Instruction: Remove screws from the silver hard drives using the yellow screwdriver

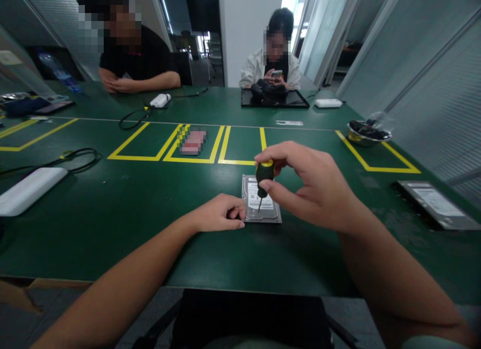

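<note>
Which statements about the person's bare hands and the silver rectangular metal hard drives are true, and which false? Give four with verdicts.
1. The right hand holds a bulb-handled black-and-yellow screwdriver. True.
2. The screwdriver points upward. False: it points tip-down over a silver rectangular hard drive.
3. The left hand is at that drive's left edge. True.
4. Only one drive lies on the flat green table. False: a second silver rectangular drive lies at the right.

No word, number or brand can be read with certainty. The hard drive [267, 217] at the centre carries a white label [253, 193], whose dark print is too small to read. The other hard drive [451, 222], at the right, carries a pale label [436, 200], and its print is also unclear.
</note>
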Action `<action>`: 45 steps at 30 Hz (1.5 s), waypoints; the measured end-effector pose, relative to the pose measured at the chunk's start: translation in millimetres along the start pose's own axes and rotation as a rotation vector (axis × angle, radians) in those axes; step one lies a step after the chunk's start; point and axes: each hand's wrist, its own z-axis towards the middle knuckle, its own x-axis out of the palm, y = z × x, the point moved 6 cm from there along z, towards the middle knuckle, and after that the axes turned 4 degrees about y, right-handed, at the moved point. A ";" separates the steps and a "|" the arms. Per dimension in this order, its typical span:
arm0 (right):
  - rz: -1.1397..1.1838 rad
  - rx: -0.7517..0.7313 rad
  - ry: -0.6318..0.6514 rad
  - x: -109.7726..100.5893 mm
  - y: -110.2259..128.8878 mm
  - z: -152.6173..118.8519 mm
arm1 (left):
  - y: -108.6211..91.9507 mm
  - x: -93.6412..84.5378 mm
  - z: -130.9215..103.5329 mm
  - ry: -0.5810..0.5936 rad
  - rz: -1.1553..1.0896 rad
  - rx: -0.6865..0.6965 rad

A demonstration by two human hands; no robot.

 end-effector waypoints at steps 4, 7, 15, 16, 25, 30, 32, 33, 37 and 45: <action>-0.006 -0.008 0.006 -0.2 2.2 0.0 | 1.3 0.1 0.2 0.003 -0.003 0.005; -0.030 -0.018 -0.014 -2.1 5.0 -0.6 | 1.9 -0.1 0.1 0.003 -0.005 0.006; -0.263 0.073 -0.146 -26.7 10.8 -5.0 | 0.0 -0.2 1.0 -0.011 -0.020 0.009; -0.310 0.096 -0.177 -32.3 10.9 -5.9 | -0.1 0.0 1.1 -0.012 -0.016 0.012; -0.565 0.329 -0.257 -59.9 -1.9 -14.1 | 0.4 0.7 1.2 -0.009 -0.016 0.016; -0.557 0.374 -0.104 -41.3 -17.4 -17.5 | 0.7 0.4 1.0 -0.013 -0.014 0.012; -0.566 0.414 -0.066 -31.3 -24.1 -23.7 | 0.9 0.4 1.0 -0.015 -0.011 0.011; -0.584 0.453 -0.037 -25.4 -28.4 -28.1 | 0.8 0.4 0.9 -0.015 -0.009 0.011; -0.705 0.604 0.091 0.3 -45.5 -50.5 | 1.1 0.6 0.4 -0.009 -0.003 0.001; -0.763 0.720 0.352 46.7 -74.6 -88.2 | 0.4 0.0 1.2 -0.003 -0.014 0.007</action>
